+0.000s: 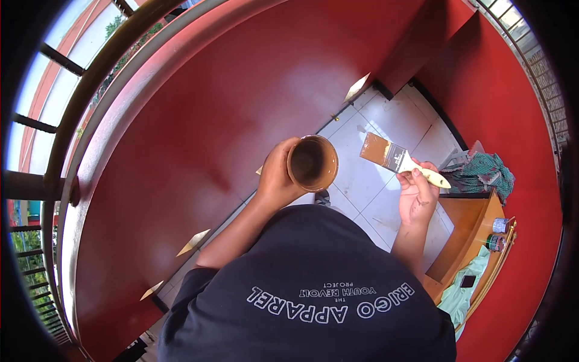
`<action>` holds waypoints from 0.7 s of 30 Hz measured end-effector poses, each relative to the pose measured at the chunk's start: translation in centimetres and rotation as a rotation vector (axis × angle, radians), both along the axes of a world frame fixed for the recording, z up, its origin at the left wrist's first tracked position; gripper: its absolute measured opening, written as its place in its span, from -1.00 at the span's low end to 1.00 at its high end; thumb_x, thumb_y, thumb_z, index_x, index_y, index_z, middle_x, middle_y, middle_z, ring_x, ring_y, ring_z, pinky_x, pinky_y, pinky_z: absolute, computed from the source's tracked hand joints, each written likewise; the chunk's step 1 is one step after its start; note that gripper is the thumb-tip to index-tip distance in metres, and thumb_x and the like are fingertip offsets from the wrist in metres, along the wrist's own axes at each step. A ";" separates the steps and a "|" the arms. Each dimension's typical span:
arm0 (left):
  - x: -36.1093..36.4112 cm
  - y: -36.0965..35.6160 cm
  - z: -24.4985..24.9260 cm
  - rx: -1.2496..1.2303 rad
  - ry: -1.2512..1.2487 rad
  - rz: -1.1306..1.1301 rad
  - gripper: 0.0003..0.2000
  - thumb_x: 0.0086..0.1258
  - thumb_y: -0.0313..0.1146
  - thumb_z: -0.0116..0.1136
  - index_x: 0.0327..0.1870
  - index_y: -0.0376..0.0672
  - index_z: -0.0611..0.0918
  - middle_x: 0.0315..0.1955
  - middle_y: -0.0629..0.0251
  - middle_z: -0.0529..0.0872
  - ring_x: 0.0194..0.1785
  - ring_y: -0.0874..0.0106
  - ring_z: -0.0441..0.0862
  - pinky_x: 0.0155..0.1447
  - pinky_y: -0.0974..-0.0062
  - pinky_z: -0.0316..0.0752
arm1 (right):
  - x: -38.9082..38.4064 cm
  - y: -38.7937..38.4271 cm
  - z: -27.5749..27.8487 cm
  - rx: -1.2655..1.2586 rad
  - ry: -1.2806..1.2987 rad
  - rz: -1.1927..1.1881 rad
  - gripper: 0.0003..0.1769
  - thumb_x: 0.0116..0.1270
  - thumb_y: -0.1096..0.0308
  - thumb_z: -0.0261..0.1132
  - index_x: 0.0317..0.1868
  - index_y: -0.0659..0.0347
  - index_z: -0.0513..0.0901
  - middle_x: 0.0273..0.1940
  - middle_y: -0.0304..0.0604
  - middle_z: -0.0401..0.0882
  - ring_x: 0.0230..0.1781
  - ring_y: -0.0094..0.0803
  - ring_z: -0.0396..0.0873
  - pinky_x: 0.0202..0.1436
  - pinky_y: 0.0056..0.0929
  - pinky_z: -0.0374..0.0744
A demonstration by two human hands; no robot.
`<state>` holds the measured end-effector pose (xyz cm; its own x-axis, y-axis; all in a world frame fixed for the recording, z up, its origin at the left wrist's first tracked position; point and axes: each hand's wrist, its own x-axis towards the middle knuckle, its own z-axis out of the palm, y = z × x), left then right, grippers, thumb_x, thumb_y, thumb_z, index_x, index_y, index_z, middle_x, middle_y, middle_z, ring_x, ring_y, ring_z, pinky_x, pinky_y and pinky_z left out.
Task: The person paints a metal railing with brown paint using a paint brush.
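Observation:
My left hand [280, 166] is wrapped round a cup [331, 170] with brown on its rim and a dark inside. How much it holds, I cannot make out. My right hand [417, 193] grips a paintbrush [429, 174] by its pale yellow handle, fingers closed near the metal band. The flat bristles are brown and point up and left, towards the cup but apart from it. Both hands are in front of my dark shirt, above the tiled floor [356, 199].
A red wall [205, 114] curves along the left, with a metal railing [63, 127] beyond it. At the right stands a wooden cabinet [464, 226] bearing small cans [496, 242], a pale green cloth [461, 295] and a dark phone-like object [467, 281]. A bundled green checked cloth [485, 175] lies behind it.

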<state>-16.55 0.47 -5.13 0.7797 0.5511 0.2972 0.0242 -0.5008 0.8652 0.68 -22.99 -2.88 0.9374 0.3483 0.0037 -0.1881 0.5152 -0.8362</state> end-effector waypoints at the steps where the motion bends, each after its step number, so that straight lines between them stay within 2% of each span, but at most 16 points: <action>1: -0.5 0.3 0.3 -0.009 0.032 0.002 -0.01 -0.29 -0.16 0.77 0.26 -0.13 0.38 0.12 0.18 0.60 0.20 0.23 0.58 0.20 0.26 0.54 | -0.5 0.5 0.2 0.022 0.013 0.018 -0.76 0.34 0.62 0.21 -0.01 0.24 0.49 0.01 0.08 0.62 -0.15 -0.23 0.69 -0.04 -0.30 0.73; 4: -2.0 1.2 0.2 0.040 0.023 0.030 -0.01 -0.29 -0.17 0.77 0.26 -0.14 0.39 0.11 0.18 0.60 0.18 0.23 0.59 0.21 0.28 0.53 | -1.7 1.8 0.6 0.073 0.035 0.087 -0.75 0.34 0.61 0.21 -0.01 0.21 0.49 0.02 0.05 0.63 -0.13 -0.22 0.69 -0.04 -0.29 0.73; 7: -3.6 1.8 -0.8 0.127 -0.093 0.001 0.01 -0.29 -0.19 0.78 0.29 -0.13 0.36 0.12 0.15 0.56 0.20 0.22 0.56 0.22 0.28 0.52 | -2.6 2.8 0.7 0.102 0.047 0.149 -0.75 0.34 0.59 0.21 0.00 0.18 0.48 0.03 0.04 0.63 -0.11 -0.22 0.69 -0.04 -0.30 0.73; 10: -4.3 2.9 -3.0 0.056 -0.444 -0.168 0.05 -0.28 -0.20 0.78 0.32 -0.12 0.31 0.16 0.12 0.49 0.25 0.19 0.50 0.24 0.24 0.50 | -3.2 3.3 0.8 0.154 0.045 0.223 -0.74 0.34 0.57 0.20 0.02 0.17 0.47 0.04 0.04 0.63 -0.06 -0.23 0.69 -0.01 -0.29 0.73; 11: -4.3 2.9 -3.0 0.064 -0.523 -0.211 0.09 -0.26 -0.21 0.78 0.35 -0.09 0.24 0.20 0.08 0.44 0.32 0.15 0.43 0.26 0.21 0.48 | -3.4 3.4 0.9 0.178 0.046 0.243 -0.73 0.34 0.57 0.20 0.02 0.17 0.46 0.05 0.04 0.63 -0.04 -0.23 0.69 0.00 -0.28 0.73; 15: -5.1 2.6 -2.1 0.098 -0.394 -0.201 0.10 -0.21 -0.25 0.76 0.37 -0.06 0.16 0.24 0.00 0.39 0.39 0.09 0.36 0.29 0.22 0.45 | -3.5 4.3 1.3 0.242 0.038 0.310 -0.74 0.35 0.55 0.20 0.02 0.16 0.46 0.05 0.03 0.63 0.00 -0.23 0.68 0.02 -0.26 0.74; 18: -5.5 2.0 -2.1 -0.025 -0.340 -0.258 0.05 -0.11 -0.33 0.70 0.39 -0.09 0.13 0.28 0.03 0.37 0.37 0.22 0.41 0.33 0.25 0.44 | -3.6 5.0 1.4 0.244 0.041 0.334 -0.74 0.34 0.55 0.21 0.01 0.16 0.45 0.05 0.01 0.63 0.02 -0.23 0.67 0.05 -0.25 0.72; 21: -6.1 1.8 -0.7 -0.060 -0.237 -0.259 -0.02 -0.08 -0.34 0.69 0.36 -0.15 0.22 0.25 0.09 0.46 0.30 0.30 0.50 0.32 0.31 0.46 | -3.4 5.4 1.7 0.227 0.045 0.389 -0.73 0.33 0.55 0.21 0.01 0.16 0.45 0.05 0.01 0.62 0.04 -0.23 0.65 0.07 -0.26 0.70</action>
